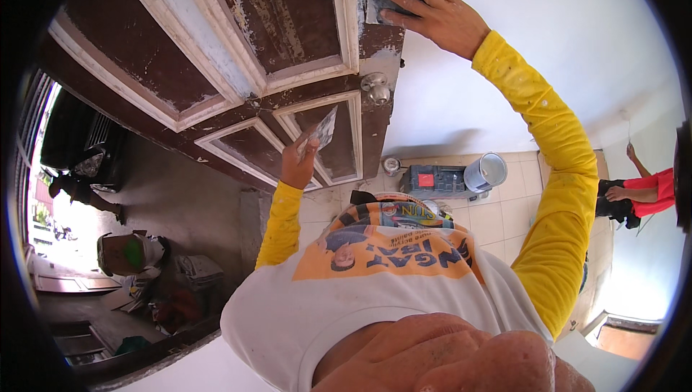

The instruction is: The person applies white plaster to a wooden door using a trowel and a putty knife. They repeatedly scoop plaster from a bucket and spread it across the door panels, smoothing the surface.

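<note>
My right hand (441,15) reaches up and presses a dark, flat putty spreader (382,13) against the edge stile of a brown panelled door (205,148). Its fingers lie spread over the tool, with white smears on them. Lower down, my left hand (297,163) is closed round the handle of a putty knife (326,129), whose blade is smeared whitish and points up in front of a lower door panel. The door has pale, filler-coated mouldings and flaking paint on an upper panel. A round metal doorknob (375,91) sits below the spreader.
On the tiled floor stand a dark toolbox (436,184), a grey bucket (486,172) and a small can (391,166). A white wall (497,96) rises to the right. A person in red (647,194) is at the far right. A cardboard box (119,253) stands outside, left.
</note>
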A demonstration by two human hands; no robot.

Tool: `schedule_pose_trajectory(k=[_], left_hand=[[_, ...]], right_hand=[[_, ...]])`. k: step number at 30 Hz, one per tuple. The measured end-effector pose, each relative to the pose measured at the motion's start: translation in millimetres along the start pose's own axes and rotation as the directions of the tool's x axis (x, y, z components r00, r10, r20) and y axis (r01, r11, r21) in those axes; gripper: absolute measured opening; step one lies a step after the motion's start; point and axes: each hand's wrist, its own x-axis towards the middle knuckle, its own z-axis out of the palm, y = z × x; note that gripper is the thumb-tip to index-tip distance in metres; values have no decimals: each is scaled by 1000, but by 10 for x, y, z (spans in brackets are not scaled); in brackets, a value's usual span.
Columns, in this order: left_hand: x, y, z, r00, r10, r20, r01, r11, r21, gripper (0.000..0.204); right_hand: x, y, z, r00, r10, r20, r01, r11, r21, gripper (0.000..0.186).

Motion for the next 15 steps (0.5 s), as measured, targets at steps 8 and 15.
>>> schedule_pose_trajectory(k=[8, 15], left_hand=[[-59, -142, -36, 999, -46, -8, 47, 994, 100, 47], [83, 95, 157, 1000, -15, 17, 15, 1000, 27, 40]], right_hand=[[219, 127, 73, 990, -107, -96, 107, 994, -2, 43], [58, 226, 175, 994, -58, -89, 59, 998, 15, 40]])
